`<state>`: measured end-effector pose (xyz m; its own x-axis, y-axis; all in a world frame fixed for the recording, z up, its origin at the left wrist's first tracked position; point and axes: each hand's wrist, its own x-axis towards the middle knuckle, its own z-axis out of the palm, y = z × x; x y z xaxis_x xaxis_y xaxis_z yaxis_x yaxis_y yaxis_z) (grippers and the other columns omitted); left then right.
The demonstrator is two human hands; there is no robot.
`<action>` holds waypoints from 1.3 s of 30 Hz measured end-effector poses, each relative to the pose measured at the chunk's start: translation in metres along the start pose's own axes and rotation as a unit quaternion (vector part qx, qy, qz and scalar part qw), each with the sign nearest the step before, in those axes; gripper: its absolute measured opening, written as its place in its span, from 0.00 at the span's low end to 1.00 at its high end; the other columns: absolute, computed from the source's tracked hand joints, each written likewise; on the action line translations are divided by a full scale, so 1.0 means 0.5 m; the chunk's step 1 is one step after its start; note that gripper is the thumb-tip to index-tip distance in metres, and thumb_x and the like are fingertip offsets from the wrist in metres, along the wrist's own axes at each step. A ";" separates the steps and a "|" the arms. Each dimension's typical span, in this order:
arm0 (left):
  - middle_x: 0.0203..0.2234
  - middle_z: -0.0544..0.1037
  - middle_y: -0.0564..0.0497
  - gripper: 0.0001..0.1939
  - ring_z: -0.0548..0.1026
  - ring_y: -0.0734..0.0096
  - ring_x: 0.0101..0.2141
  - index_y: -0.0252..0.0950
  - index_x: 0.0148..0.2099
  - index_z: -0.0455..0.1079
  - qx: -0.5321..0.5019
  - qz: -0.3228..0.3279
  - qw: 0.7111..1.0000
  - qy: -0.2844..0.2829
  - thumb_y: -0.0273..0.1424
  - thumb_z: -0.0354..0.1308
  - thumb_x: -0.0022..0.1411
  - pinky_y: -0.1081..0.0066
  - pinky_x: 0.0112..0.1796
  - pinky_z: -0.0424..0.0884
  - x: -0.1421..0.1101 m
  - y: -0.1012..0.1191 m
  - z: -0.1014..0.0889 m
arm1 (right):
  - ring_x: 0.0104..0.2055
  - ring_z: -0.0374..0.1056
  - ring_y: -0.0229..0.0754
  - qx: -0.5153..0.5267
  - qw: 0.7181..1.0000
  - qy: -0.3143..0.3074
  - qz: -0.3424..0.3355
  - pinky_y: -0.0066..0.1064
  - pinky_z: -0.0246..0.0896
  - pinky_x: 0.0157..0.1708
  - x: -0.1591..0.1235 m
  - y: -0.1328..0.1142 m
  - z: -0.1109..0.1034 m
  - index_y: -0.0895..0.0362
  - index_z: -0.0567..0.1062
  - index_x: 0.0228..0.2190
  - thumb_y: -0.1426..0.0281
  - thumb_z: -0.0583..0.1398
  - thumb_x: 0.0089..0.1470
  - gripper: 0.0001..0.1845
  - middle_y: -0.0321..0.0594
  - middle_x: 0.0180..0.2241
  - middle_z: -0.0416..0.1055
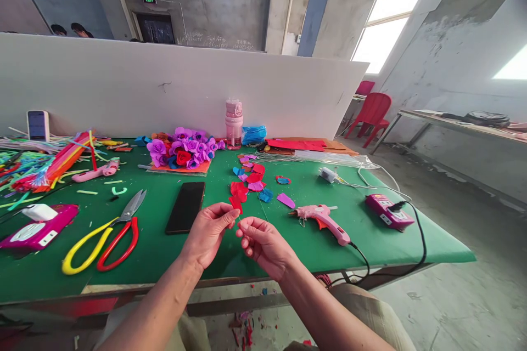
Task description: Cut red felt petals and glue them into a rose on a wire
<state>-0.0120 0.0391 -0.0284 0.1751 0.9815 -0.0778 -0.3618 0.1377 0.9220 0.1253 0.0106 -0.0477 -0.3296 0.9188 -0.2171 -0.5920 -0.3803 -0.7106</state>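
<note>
My left hand (211,229) and my right hand (261,239) meet above the front edge of the green table (164,252). The left thumb and fingers pinch a small red petal piece (236,204). The right hand's fingers are curled closed just beside it, pinching a thin wire that runs up past the petals. Loose red, pink and blue petal pieces (253,178) lie on the cloth right behind the hands. A black phone (186,207) lies flat to the left of my left hand.
A pink glue gun (323,218) lies right of my hands, its cord running to a pink power strip (388,211). Yellow and red scissors (107,237) lie at left. A heap of purple and red paper roses (183,151) and a pink bottle (233,123) stand by the white partition.
</note>
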 end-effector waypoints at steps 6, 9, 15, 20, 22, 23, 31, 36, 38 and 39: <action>0.17 0.68 0.58 0.11 0.61 0.81 0.22 0.34 0.23 0.70 -0.016 -0.008 1.000 0.002 0.32 0.70 0.42 0.77 0.26 0.59 -0.001 -0.007 0.008 | 0.18 0.62 0.26 -0.007 1.000 0.006 -0.004 0.16 0.55 0.16 -0.002 0.002 0.002 0.62 0.73 0.26 0.65 0.70 0.39 0.15 0.35 0.23 0.72; 0.17 0.67 0.58 0.12 0.62 0.81 0.21 0.34 0.23 0.70 -0.019 -0.014 1.000 0.000 0.32 0.69 0.42 0.77 0.26 0.59 0.000 -0.008 0.008 | 0.18 0.62 0.26 -0.006 1.000 0.007 -0.005 0.17 0.55 0.16 -0.003 0.001 0.002 0.62 0.73 0.25 0.65 0.70 0.39 0.15 0.35 0.23 0.72; 0.24 0.72 0.54 0.14 0.63 0.82 0.22 0.32 0.32 0.76 -0.003 -0.026 1.000 -0.012 0.34 0.70 0.42 0.78 0.27 0.60 0.012 -0.001 -0.014 | 0.17 0.61 0.25 0.013 0.999 0.039 -0.010 0.16 0.54 0.15 -0.003 -0.010 -0.001 0.62 0.74 0.26 0.67 0.70 0.37 0.15 0.34 0.22 0.71; 0.24 0.73 0.53 0.13 0.63 0.82 0.23 0.32 0.31 0.77 0.005 -0.029 0.999 -0.015 0.35 0.69 0.44 0.78 0.27 0.60 0.014 -0.002 -0.014 | 0.17 0.61 0.25 0.029 0.999 0.043 0.000 0.16 0.54 0.15 -0.001 -0.007 -0.002 0.62 0.74 0.27 0.68 0.70 0.37 0.15 0.35 0.22 0.71; 0.27 0.75 0.51 0.13 0.63 0.81 0.24 0.32 0.29 0.77 0.007 -0.036 0.999 -0.016 0.36 0.69 0.43 0.78 0.27 0.61 0.010 -0.002 -0.008 | 0.17 0.61 0.25 0.034 0.999 0.038 0.008 0.16 0.54 0.15 -0.001 -0.005 -0.001 0.62 0.74 0.26 0.68 0.70 0.36 0.15 0.35 0.22 0.71; 0.28 0.76 0.50 0.13 0.63 0.81 0.24 0.32 0.29 0.77 0.006 -0.040 0.999 -0.016 0.36 0.69 0.43 0.77 0.27 0.61 0.008 -0.002 -0.005 | 0.17 0.61 0.25 0.037 0.999 0.036 0.012 0.15 0.53 0.15 -0.001 -0.004 0.000 0.62 0.74 0.26 0.68 0.71 0.36 0.15 0.35 0.22 0.71; 0.28 0.78 0.47 0.11 0.63 0.80 0.23 0.32 0.27 0.76 -0.008 -0.038 0.999 -0.018 0.34 0.69 0.43 0.75 0.28 0.62 0.006 -0.003 -0.007 | 0.17 0.61 0.25 0.040 0.998 0.018 0.033 0.15 0.53 0.15 -0.002 -0.001 -0.001 0.63 0.74 0.26 0.70 0.70 0.38 0.13 0.34 0.22 0.71; 0.24 0.75 0.51 0.10 0.63 0.80 0.23 0.32 0.25 0.74 -0.011 -0.015 1.000 -0.012 0.33 0.69 0.43 0.75 0.28 0.61 0.005 -0.007 -0.005 | 0.17 0.61 0.25 0.043 0.998 0.012 0.040 0.15 0.53 0.15 -0.002 0.001 0.002 0.62 0.74 0.27 0.70 0.70 0.37 0.14 0.34 0.21 0.71; 0.20 0.72 0.54 0.10 0.63 0.80 0.22 0.32 0.25 0.73 -0.013 -0.010 1.000 -0.010 0.33 0.69 0.44 0.75 0.28 0.60 0.003 -0.005 0.001 | 0.17 0.61 0.25 0.041 0.998 0.008 0.041 0.16 0.53 0.16 -0.002 0.000 0.004 0.62 0.74 0.27 0.69 0.70 0.38 0.14 0.34 0.22 0.71; 0.19 0.70 0.55 0.10 0.63 0.79 0.22 0.32 0.24 0.72 -0.014 -0.010 1.000 -0.010 0.33 0.68 0.44 0.75 0.27 0.60 0.001 -0.005 0.004 | 0.17 0.61 0.25 0.040 0.998 0.007 0.040 0.16 0.53 0.16 -0.001 0.000 0.004 0.62 0.74 0.27 0.69 0.70 0.38 0.14 0.34 0.22 0.71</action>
<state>-0.0091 0.0392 -0.0298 0.2016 0.9755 -0.0883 -0.3829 0.1614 0.9096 0.1242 0.0098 -0.0462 -0.3687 0.8863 -0.2802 -0.6212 -0.4592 -0.6350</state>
